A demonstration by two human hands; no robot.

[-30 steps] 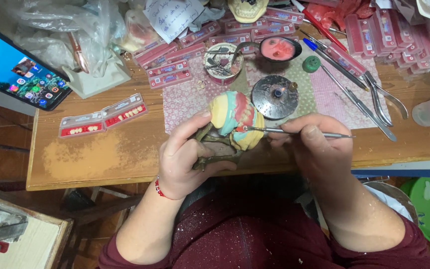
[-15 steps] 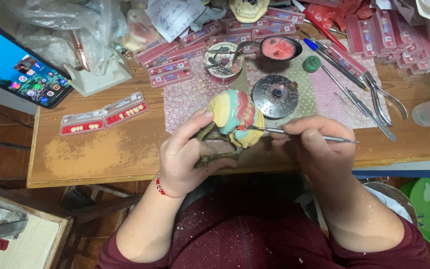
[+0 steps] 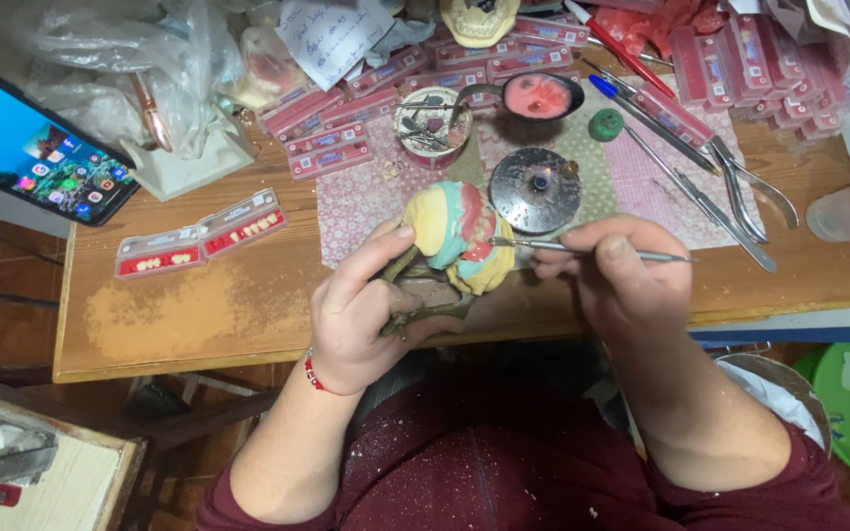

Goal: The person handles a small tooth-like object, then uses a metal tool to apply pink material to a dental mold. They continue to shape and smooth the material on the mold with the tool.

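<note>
We saw the left hand (image 3: 361, 315) wrapped around the metal frame of a dental model (image 3: 456, 236), its fingers closed on the dark articulator arms below the yellow plaster, with the thumb laid up against the plaster's left side. The model sat just above that grip, over the near edge of the wooden table (image 3: 179, 315), its pink wax and teal band facing up.

The right hand (image 3: 614, 275) was pinched shut on a thin metal instrument (image 3: 582, 251), held like a pen. The tip reached leftward from that grip and met the pink wax on the model; the handle stuck out to the right past the knuckles.

Just beyond the right hand's grip lay a round metal lid (image 3: 535, 189) on a patterned cloth (image 3: 366, 197). Farther out stood a small bowl of pink material (image 3: 540, 95), and to the right of the grip lay pliers (image 3: 740, 187). Well to the left of the left hand's hold rested two tooth cards (image 3: 199, 236) and a lit tablet (image 3: 31, 147).
</note>
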